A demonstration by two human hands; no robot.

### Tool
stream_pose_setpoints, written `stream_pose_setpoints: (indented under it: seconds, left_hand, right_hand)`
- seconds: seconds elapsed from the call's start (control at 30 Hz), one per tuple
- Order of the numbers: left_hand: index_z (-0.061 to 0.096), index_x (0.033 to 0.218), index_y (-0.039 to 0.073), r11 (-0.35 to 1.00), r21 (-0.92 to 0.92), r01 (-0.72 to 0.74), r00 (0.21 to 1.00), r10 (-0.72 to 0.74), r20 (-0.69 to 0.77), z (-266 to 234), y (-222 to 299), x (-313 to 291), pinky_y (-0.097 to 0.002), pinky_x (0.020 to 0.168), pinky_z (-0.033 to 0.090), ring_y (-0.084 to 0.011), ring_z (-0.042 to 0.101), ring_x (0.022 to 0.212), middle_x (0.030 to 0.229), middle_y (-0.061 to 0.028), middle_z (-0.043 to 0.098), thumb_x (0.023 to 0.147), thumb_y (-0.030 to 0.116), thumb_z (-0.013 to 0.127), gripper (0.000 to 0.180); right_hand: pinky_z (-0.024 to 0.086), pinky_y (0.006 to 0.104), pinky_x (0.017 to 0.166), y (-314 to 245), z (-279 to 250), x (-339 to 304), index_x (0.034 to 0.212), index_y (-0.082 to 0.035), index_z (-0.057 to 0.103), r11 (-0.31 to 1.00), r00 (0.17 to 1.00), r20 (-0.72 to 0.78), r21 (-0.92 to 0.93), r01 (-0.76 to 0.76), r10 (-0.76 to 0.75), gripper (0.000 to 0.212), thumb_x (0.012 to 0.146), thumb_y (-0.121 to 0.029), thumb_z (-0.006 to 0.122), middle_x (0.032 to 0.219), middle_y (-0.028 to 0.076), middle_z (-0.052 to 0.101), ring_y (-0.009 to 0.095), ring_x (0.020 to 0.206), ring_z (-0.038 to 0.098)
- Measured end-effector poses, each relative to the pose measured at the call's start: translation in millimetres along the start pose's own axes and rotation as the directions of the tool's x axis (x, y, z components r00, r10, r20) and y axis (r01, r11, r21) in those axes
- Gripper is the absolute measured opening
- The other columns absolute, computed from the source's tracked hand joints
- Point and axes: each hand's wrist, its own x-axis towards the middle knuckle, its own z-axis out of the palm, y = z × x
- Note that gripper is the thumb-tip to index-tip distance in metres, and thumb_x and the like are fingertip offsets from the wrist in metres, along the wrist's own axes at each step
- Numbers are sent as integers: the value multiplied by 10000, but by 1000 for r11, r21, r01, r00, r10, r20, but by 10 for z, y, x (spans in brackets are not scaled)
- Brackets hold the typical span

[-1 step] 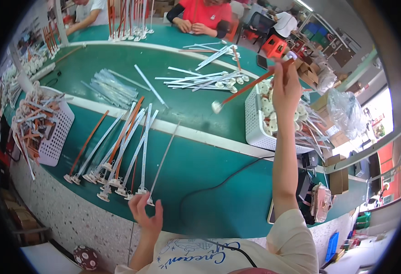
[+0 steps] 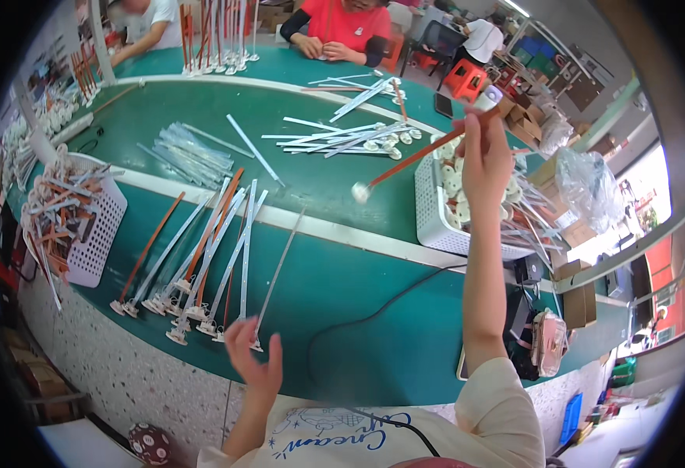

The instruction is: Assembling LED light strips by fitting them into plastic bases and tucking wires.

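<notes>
My right hand [image 2: 486, 160], raised above a white basket [image 2: 433, 214], is closed on one end of a long brown strip [image 2: 416, 157]. The strip slants down to the left, and a small white end piece on its lower tip is blurred. Close to the table's front edge my left hand [image 2: 255, 360] is empty with its fingers apart. Just beyond its fingertips, a thin grey strip [image 2: 281, 269] lies with its white foot towards me. Left of that hand, several brown and white strips [image 2: 216, 246] lie in a loose fan, their round white bases at the near side.
Clear plastic-like strips [image 2: 190, 156] and white strips with round ends [image 2: 334, 140] lie on the green table's far section. A black cable [image 2: 373, 304] crosses the near section. A full basket [image 2: 100, 234] stands left. A co-worker in red [image 2: 338, 31] sits opposite.
My left hand has shifted slightly up and right, fingers still apart. The white tip of the held brown strip has swung a little left and down.
</notes>
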Motion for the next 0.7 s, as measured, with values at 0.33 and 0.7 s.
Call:
stream_pose_setpoints:
  seconds: [0.33, 0.7]
  left_hand:
    - [266, 1259, 93, 295, -519, 802, 574, -142, 806, 1111, 605, 875, -289, 756, 435, -180, 514, 887, 1121, -120, 444, 849, 164, 456, 457]
    - [327, 1231, 28, 704, -662, 257, 765, 271, 584, 1643, 563, 401, -264, 757, 433, -165, 521, 915, 1138, -152, 443, 820, -10, 433, 426]
  right_hand:
    - [371, 198, 470, -74, -526, -1004, 979, 6, 437, 850, 959, -111, 497, -174, 261, 173, 875, -125, 393, 749, 122, 576, 89, 514, 464]
    - [445, 202, 603, 252, -355, -2056, 866, 24, 500, 755, 846, 241, 380, -534, 476, 89, 819, -52, 498, 747, 58, 557, 101, 679, 556]
